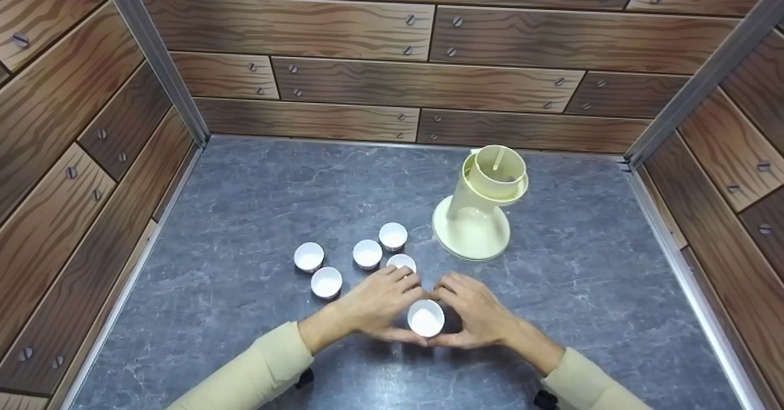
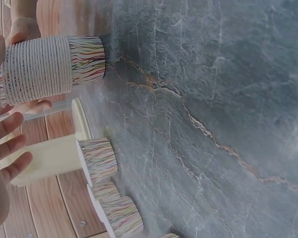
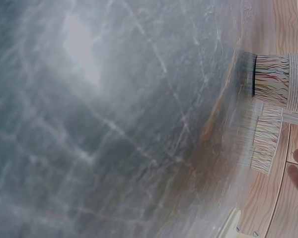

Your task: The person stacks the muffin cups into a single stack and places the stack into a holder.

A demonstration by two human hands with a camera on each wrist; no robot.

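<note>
A tall stack of paper baking cups (image 1: 425, 318), white inside with coloured wavy lines outside, stands upright on the table; its many nested rims show in the left wrist view. My left hand (image 1: 387, 303) curves round the stack's left side, and my right hand (image 1: 474, 312) curves round its right side. Both thumbs meet at the near side, with the index fingers at the far side. In the left wrist view, the other left fingers (image 2: 16, 166) spread loosely off the stack. Just past my left knuckles, a single cup (image 1: 402, 263) is partly hidden.
Two single cups stand at the left, including a near one (image 1: 326, 282). Two more stand farther back, one of them (image 1: 392, 236) nearest the pale yellow stand (image 1: 471, 232), which has a flared base and round open top. Wood-patterned walls (image 1: 343, 79) enclose the grey marbled table (image 1: 245, 201).
</note>
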